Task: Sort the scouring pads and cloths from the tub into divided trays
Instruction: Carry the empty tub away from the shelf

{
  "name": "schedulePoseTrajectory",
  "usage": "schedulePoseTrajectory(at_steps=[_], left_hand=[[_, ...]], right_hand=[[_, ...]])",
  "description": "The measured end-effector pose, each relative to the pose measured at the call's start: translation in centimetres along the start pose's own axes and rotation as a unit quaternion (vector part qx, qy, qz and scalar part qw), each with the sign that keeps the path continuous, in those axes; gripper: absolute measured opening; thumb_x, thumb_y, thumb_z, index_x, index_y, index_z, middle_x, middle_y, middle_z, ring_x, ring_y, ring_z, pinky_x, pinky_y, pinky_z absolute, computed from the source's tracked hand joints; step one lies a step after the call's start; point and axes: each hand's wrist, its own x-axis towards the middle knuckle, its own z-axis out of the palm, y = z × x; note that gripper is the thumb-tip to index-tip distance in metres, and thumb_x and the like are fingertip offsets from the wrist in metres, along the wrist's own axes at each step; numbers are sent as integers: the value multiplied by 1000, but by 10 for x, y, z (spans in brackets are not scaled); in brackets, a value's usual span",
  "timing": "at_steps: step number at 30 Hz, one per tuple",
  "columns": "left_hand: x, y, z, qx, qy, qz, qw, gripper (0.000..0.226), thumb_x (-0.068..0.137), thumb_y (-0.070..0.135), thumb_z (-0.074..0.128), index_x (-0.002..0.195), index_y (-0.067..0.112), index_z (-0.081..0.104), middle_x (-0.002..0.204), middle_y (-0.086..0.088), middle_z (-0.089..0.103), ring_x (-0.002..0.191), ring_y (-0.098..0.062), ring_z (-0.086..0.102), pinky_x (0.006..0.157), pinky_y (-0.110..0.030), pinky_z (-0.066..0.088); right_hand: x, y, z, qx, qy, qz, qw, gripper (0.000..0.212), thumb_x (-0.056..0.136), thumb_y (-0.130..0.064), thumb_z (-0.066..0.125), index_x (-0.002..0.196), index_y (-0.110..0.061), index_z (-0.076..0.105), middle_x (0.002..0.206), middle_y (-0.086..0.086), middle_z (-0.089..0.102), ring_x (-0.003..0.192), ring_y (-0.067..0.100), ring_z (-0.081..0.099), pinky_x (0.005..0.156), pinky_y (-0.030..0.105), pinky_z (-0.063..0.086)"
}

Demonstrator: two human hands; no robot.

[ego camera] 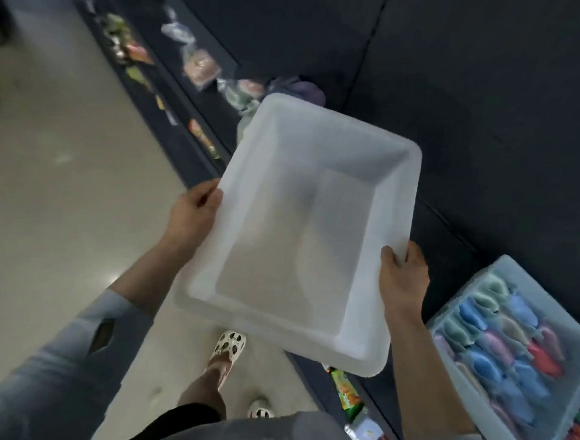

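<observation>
- On the far left is the pale floor.
- A long dark shelf runs beside it, with small packets lying along it. They are too blurry to name.
- The left hand grips the left rim of the tub. Its fingers curl round the edge.
- The tub is see-through white and has nothing in it. It is held up in the air between the two hands, tilted, over the edge of the dark table.
- Under the tub you can see a foot in a white sandal on the floor.
- The right hand grips the right rim of the tub, thumb on top.
- On the far right a divided tray sits on the table, well apart from the tub. It is full of pads and cloths in blue, green, pink and red, packed in rows.
</observation>
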Motion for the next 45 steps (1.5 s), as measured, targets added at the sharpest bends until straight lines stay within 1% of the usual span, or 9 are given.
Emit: schedulePoseTrajectory(at_steps=[4,11,16,20,25,30,36,40,45], left_hand=[[-75,-28,-53,-64,51,-43,996,23,100,23,50,114,28,67,97,8,69,83,-9,61,79,-32,52],[-156,-90,-154,-119,221,-121,960,31,99,16,53,127,25,61,86,10,54,71,-10,55,68,-24,48],[-200,-141,-233,-163,308,-157,924,30,94,11,57,122,20,63,99,1,61,77,-13,59,76,-33,52],[-233,-180,-297,-201,386,-203,877,32,95,1,54,123,16,58,90,4,57,68,-3,58,71,-27,51],[-270,-222,-379,-232,452,-238,828,35,94,-1,53,121,22,56,92,4,51,79,-16,54,76,-34,50],[-302,-257,-451,-232,531,-252,775,39,94,-1,53,127,19,55,93,3,51,77,-14,55,73,-30,50],[-325,-300,-527,-243,614,-269,701,40,90,0,55,122,24,57,100,-3,55,91,-25,55,88,-48,51],[-331,-318,-582,-251,674,-283,635,41,77,16,58,113,36,60,102,-5,59,90,-27,59,90,-51,52],[-345,-337,-644,-264,741,-277,552,40,89,4,55,119,31,58,110,-12,57,92,-28,59,91,-53,51]], right_hand=[[-35,-4,18,-2,-57,-90,994,16,91,-24,57,100,-11,60,81,-5,60,69,8,56,70,30,46],[-111,-35,103,8,-187,-162,969,36,89,-27,61,124,-24,57,109,-8,67,94,17,65,82,35,54],[-172,-74,191,-15,-287,-200,937,30,91,-18,61,120,-19,58,103,1,66,87,20,63,62,21,45],[-230,-104,274,-58,-354,-230,905,28,87,-17,62,114,-20,56,99,2,65,88,25,64,72,35,52],[-317,-147,366,-112,-418,-300,850,31,85,-17,63,115,-16,58,92,-2,63,86,24,62,76,34,51],[-410,-183,451,-127,-472,-350,799,28,81,-16,66,108,-15,60,91,2,66,86,32,65,79,42,54],[-519,-231,554,-133,-544,-404,724,34,78,-14,68,112,-17,62,92,6,71,85,30,66,79,38,52],[-597,-266,621,-146,-597,-430,661,32,81,-14,67,113,-16,61,87,1,67,80,24,62,72,30,45],[-700,-309,686,-147,-647,-474,579,29,83,-18,66,111,-15,59,82,-5,63,83,24,62,78,34,47]])
